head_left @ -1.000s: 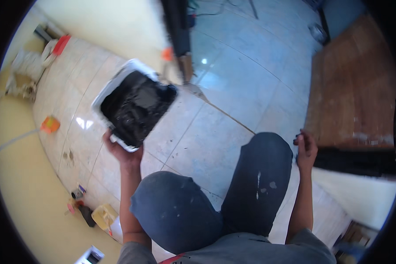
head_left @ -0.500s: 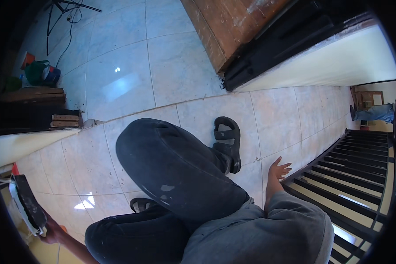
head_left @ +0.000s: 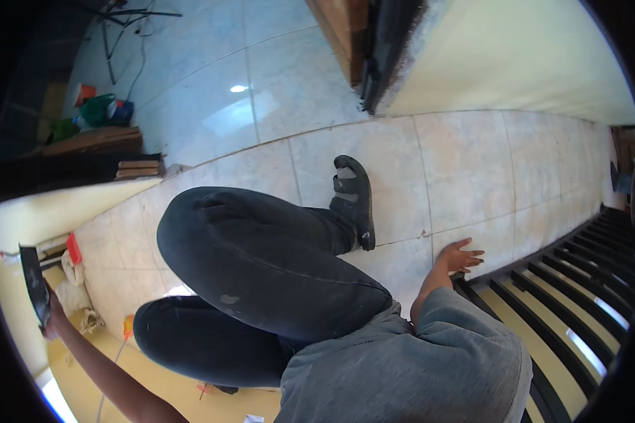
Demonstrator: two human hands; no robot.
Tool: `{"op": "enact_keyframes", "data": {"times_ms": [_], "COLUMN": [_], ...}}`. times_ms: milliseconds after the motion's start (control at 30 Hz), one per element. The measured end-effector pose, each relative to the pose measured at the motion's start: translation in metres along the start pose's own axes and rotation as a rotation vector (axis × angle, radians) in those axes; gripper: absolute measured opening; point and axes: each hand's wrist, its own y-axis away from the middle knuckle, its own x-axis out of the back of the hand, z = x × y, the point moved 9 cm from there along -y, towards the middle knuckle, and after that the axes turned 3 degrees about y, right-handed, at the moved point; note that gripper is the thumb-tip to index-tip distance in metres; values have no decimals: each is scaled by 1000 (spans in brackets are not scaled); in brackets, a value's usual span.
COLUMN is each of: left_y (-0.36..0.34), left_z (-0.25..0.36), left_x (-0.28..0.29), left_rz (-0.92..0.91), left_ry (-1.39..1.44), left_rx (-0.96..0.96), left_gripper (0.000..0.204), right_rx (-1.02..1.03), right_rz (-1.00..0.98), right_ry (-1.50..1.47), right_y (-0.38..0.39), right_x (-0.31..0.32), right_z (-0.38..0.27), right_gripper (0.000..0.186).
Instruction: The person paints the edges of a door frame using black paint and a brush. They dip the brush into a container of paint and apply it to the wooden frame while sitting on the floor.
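From the head view, my left hand (head_left: 49, 323) grips a dark tray (head_left: 34, 282) out at the far left — my right hand (head_left: 461, 255) lies open, fingers spread, on the pale tiled floor (head_left: 466, 169) beside the black railing (head_left: 564, 296).

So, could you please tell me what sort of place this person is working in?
Probably a house under renovation or finishing: a tiled floor, dark railing bars like a stair's beside the right hand, and scattered supplies and timber by the wall.
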Motion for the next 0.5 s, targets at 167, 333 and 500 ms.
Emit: {"op": "enact_keyframes", "data": {"times_ms": [167, 333, 500], "left_y": [-1, 4, 15], "left_z": [4, 13, -26], "left_x": [-10, -6, -48], "left_rz": [61, 244, 198], "left_ry": [72, 179, 322], "left_rx": [1, -31, 29], "left_gripper": [79, 74, 70], "right_rx": [32, 84, 76], "right_rz": [-52, -23, -10], "right_ry": [-30, 37, -28], "right_y": [0, 13, -4], "right_x": [-8, -8, -42], "right_z": [-7, -26, 4], "right_gripper": [94, 102, 101]}}
